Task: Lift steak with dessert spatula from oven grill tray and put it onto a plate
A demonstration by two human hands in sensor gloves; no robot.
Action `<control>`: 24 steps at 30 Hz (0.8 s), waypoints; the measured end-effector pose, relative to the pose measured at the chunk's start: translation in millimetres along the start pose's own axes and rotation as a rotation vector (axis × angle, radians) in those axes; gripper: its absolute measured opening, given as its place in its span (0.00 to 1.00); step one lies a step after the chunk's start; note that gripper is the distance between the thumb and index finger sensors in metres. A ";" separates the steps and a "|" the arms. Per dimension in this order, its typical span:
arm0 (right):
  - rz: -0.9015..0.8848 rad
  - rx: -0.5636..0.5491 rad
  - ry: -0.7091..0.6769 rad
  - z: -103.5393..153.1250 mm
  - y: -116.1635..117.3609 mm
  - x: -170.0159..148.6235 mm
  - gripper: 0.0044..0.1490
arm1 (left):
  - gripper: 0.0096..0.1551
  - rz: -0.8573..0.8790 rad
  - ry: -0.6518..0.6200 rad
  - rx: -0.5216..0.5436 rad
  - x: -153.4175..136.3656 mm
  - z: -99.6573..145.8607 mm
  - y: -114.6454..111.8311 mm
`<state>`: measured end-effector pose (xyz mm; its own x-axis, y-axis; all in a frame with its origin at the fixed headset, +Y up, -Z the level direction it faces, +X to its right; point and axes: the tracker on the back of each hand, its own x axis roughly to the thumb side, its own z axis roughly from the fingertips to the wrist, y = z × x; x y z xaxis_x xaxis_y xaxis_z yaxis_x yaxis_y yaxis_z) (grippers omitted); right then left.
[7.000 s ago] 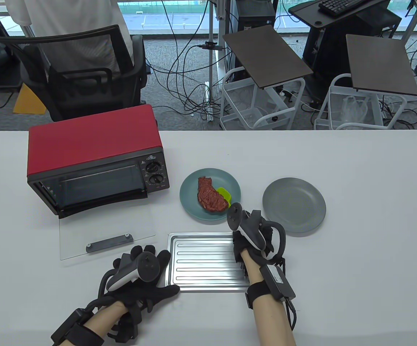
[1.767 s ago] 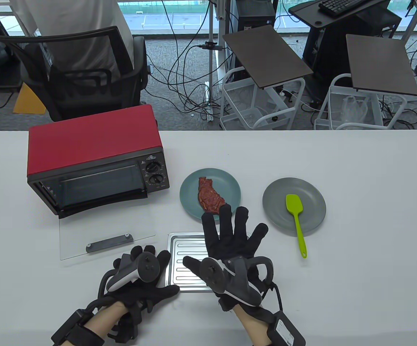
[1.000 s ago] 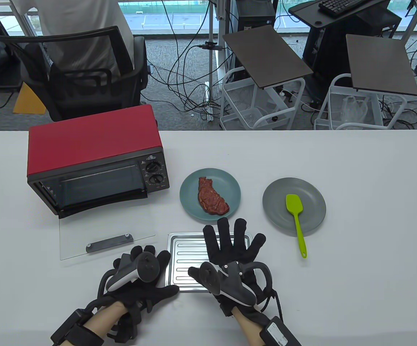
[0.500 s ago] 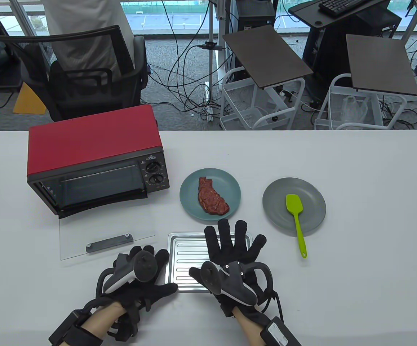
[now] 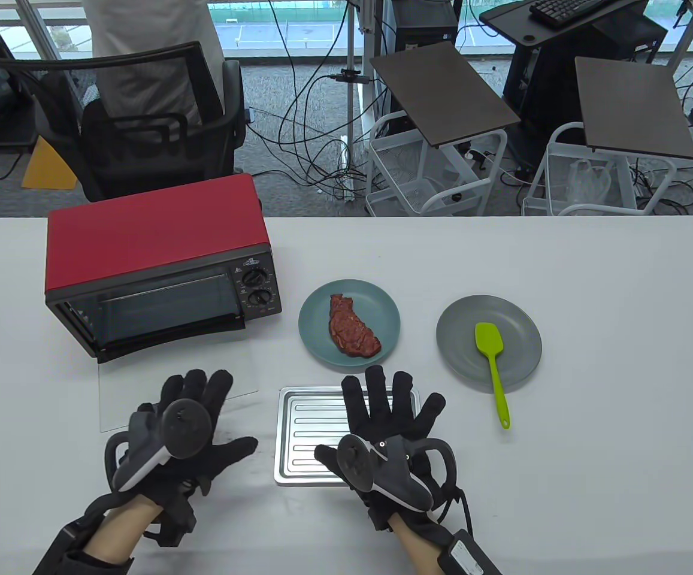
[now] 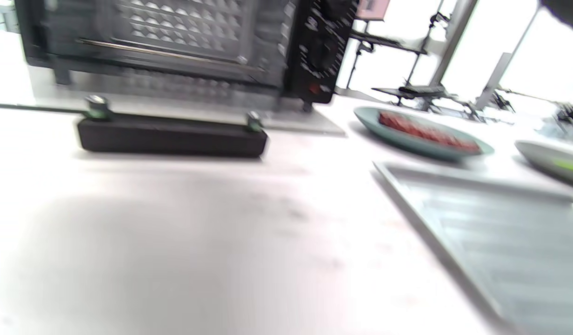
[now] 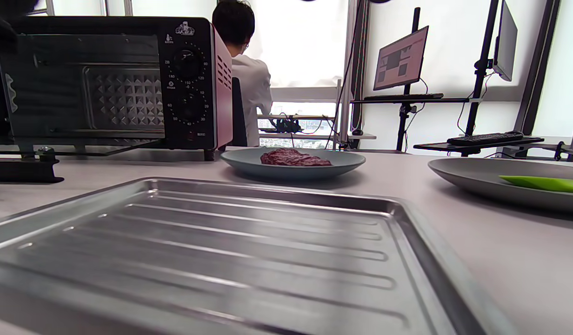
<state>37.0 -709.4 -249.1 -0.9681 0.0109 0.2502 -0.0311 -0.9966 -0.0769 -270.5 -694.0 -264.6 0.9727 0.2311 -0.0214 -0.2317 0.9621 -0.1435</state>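
The reddish-brown steak [image 5: 352, 328] [image 7: 295, 157] [image 6: 426, 132] lies on the teal plate [image 5: 316, 341] [image 7: 342, 165]. A lime-green dessert spatula [image 5: 491, 362] [image 7: 542, 182] rests with its blade on the grey plate [image 5: 514, 359] [image 7: 468, 179] and its handle on the table. The steel grill tray [image 5: 307, 443] [image 7: 212, 260] [image 6: 496, 232] holds no food. My right hand [image 5: 391, 413] lies flat on the tray's right part, fingers spread and straight. My left hand [image 5: 193, 401] lies open over the oven's glass door [image 5: 118, 407], left of the tray. Neither hand holds anything.
A red toaster oven [image 5: 157, 263] [image 7: 114, 83] stands at the back left, its glass door folded down onto the table; the door's black handle [image 6: 170, 137] shows in the left wrist view. Behind the table are a chair [image 5: 136, 126], a person [image 7: 247, 79] and carts.
My left hand has left the tray's left edge and moved left and forward onto the oven door. The tray has shifted slightly. My right hand has hardly moved; seven seconds ago it held the spatula.
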 end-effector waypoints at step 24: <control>-0.019 0.023 0.014 0.4 0.3 -4.2 0.67 | 0.63 -0.193 0.322 -0.101 -126.2 -30.6 -5.1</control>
<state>41.1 -709.7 -249.8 -0.9707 0.0309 0.2382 -0.0439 -0.9978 -0.0498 -391.7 -732.5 -291.4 0.9562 -0.0253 -0.2917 -0.0576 0.9606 -0.2719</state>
